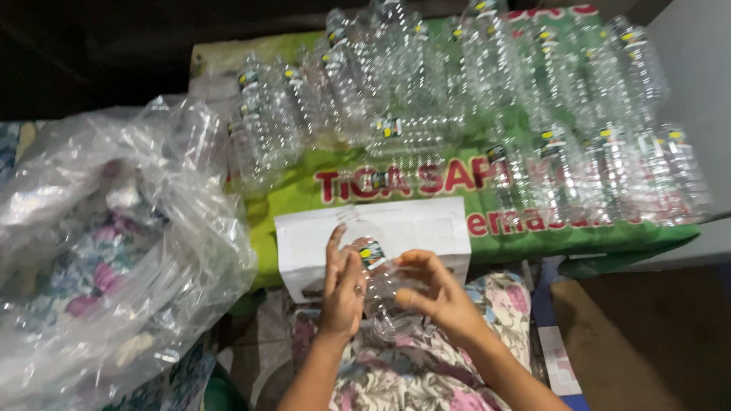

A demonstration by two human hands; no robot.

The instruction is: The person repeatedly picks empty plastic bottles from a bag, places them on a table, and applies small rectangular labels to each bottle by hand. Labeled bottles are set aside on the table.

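Dim indoor shot w/ soft, uneven light. Brightest area sits above and to the right of the hands: clear plastic bottles (487, 114) on a green sheet (487, 236) catch pale highlights, and the white box (426, 228) just behind the fingers glows almost washed out. Far left of the left hand (343, 285), a crumpled clear plastic bag (114, 243) shows milky glare on its folds. Top left corner falls to near black; lower right of the right hand (438, 293) is also murky brown shadow. Overall pic is soft, slight motion blur, esp. on the bottle (381, 293) between the hands. Bottle edges smear together. Colours look muted, a bit grainy.
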